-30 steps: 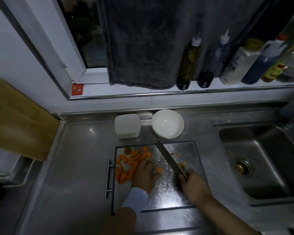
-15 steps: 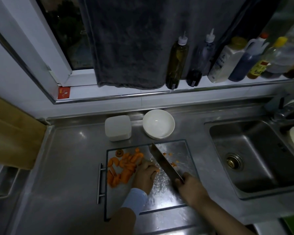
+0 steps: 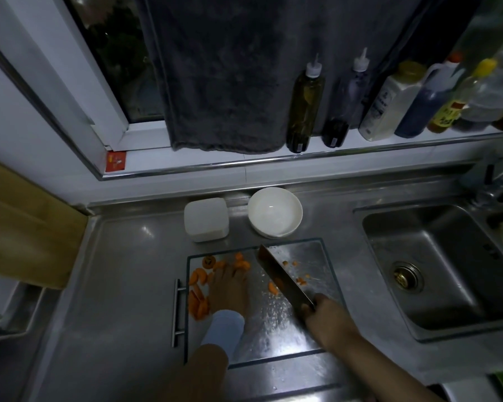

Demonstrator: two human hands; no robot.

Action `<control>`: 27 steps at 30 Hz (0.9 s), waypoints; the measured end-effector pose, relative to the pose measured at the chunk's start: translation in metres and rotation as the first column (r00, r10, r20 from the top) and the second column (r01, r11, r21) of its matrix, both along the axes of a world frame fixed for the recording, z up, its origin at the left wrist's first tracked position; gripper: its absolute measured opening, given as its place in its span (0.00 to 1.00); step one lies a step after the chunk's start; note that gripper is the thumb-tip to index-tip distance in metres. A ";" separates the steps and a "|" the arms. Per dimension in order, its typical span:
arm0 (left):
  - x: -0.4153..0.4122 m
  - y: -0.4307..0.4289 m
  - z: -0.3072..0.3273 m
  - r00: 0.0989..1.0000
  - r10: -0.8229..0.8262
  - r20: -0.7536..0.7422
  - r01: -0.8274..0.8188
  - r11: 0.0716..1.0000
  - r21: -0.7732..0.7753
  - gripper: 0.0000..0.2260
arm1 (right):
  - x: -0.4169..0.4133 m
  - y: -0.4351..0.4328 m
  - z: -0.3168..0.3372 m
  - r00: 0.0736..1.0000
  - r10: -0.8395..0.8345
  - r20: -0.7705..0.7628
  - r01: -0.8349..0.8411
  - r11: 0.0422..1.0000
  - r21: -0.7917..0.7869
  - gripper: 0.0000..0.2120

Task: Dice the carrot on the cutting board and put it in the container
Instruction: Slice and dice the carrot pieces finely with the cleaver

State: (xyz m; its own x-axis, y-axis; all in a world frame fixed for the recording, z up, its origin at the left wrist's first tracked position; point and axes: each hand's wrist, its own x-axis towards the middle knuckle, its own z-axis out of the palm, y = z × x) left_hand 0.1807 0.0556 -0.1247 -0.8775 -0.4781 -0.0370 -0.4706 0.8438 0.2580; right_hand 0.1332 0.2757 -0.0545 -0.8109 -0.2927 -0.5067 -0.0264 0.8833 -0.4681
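- The steel worktop (image 3: 122, 285) carried the whole job; the cutting board (image 3: 314, 256) lay on it in the near middle, its bar handle on the left side.
- The cleaver (image 3: 282, 281) ran across the board on a slant, tip far-left and heel near-right; the right hand (image 3: 328, 317) had its fingers wrapped round the handle at the near-right end.
- The left hand (image 3: 230, 288) lay flat on the left half of the board, fingers (image 3: 224, 269) stretched out toward the far side and gripping nothing; whether they pressed down or merely rested I could not tell.
- The container (image 3: 206, 219), white and square, stood just beyond the board's far-left corner, with a white bowl (image 3: 275, 211) to its right; it held no carrot that I could see, and it looked lidded, though that was not certain.
- The carrot slices (image 3: 199, 297) lay heaped along the left edge and at the fingertips, so they sat left of and beyond the left hand, which was much the nearer of the two.
- One carrot piece (image 3: 273, 288) lay just left of the blade, between the blade and the left hand; a few diced bits (image 3: 301, 281) lay right of it.
- By my judgement the dicing was partly done; the next cut called for slices to be drawn rightward under that slanted edge.
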 end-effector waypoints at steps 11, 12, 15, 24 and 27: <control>0.029 0.024 -0.010 0.880 -0.427 -0.209 0.456 0.882 0.118 0.12 | 0.002 0.000 0.011 1.000 0.026 -0.017 -0.026 0.999 -0.023 0.11; 0.034 0.025 -0.014 0.872 -0.404 -0.275 0.457 0.874 0.164 0.13 | 0.003 0.001 0.014 0.999 0.036 -0.033 -0.037 0.999 -0.022 0.10; 0.043 0.029 -0.017 0.880 -0.264 -0.394 0.395 0.869 0.299 0.11 | 0.009 0.004 0.020 0.993 0.090 -0.082 -0.089 0.996 0.005 0.08; 0.040 0.035 -0.027 0.924 -0.194 -0.328 0.280 0.930 0.239 0.08 | 0.030 0.010 0.028 0.975 0.177 -0.138 -0.172 0.984 0.049 0.10; 0.037 0.037 -0.020 0.931 -0.240 -0.275 0.289 0.945 0.153 0.06 | 0.036 0.014 0.029 0.970 0.196 -0.144 -0.189 0.980 0.057 0.12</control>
